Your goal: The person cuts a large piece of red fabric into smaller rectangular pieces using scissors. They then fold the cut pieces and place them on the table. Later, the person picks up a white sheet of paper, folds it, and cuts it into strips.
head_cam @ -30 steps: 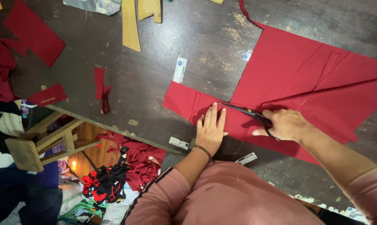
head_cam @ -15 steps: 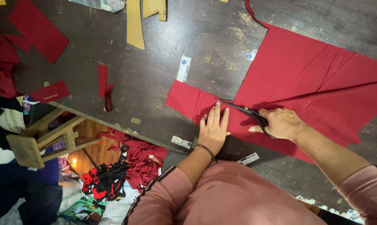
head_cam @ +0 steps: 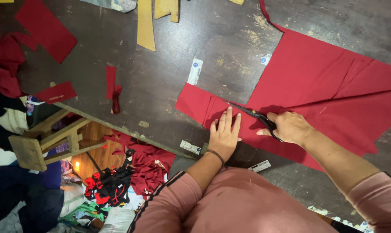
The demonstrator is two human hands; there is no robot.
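A large piece of red fabric [head_cam: 316, 82] lies spread on a dark wooden table [head_cam: 161, 82]. My left hand [head_cam: 224, 134] presses flat on the fabric's narrow end near the table's front edge, fingers apart. My right hand [head_cam: 289, 127] grips black scissors [head_cam: 255, 115], whose blades point left into the fabric just beyond my left fingertips.
Tan pattern strips [head_cam: 146, 21] lie at the far side. Small red scraps [head_cam: 111, 86] and a bigger red piece [head_cam: 44, 26] sit to the left. White labels [head_cam: 195, 71] dot the table. A wooden stool [head_cam: 44, 138] and heaps of cloth scraps [head_cam: 135, 168] are on the floor below.
The scissors and my right hand have stayed in nearly the same spot on the fabric. My left hand remains pressed flat; the view has shifted slightly.
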